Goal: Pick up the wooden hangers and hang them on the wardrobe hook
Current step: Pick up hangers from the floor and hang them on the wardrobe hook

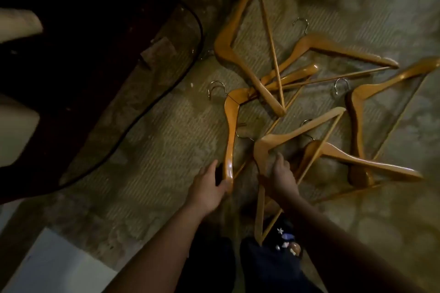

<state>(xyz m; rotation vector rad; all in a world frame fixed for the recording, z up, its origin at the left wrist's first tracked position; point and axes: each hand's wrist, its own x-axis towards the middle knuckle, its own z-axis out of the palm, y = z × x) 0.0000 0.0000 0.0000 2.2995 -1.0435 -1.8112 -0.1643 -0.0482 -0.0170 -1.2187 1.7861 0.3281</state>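
Several wooden hangers with metal hooks lie scattered on a patterned carpet. My left hand [209, 187] grips the near end of one hanger [231, 133], whose hook points away at the upper left. My right hand [281, 173] is closed on the shoulder of a paler hanger [297, 131] that crosses over others. Further hangers lie beyond: one at the top [238, 31], one at the upper right [333, 47] and one at the right [357, 126]. No wardrobe hook is in view.
A dark cable [152, 102] curves across the carpet [154, 150] on the left, beside dark furniture [83, 31]. A white surface [52, 261] shows at the bottom left. My legs in dark trousers [262, 266] are at the bottom centre.
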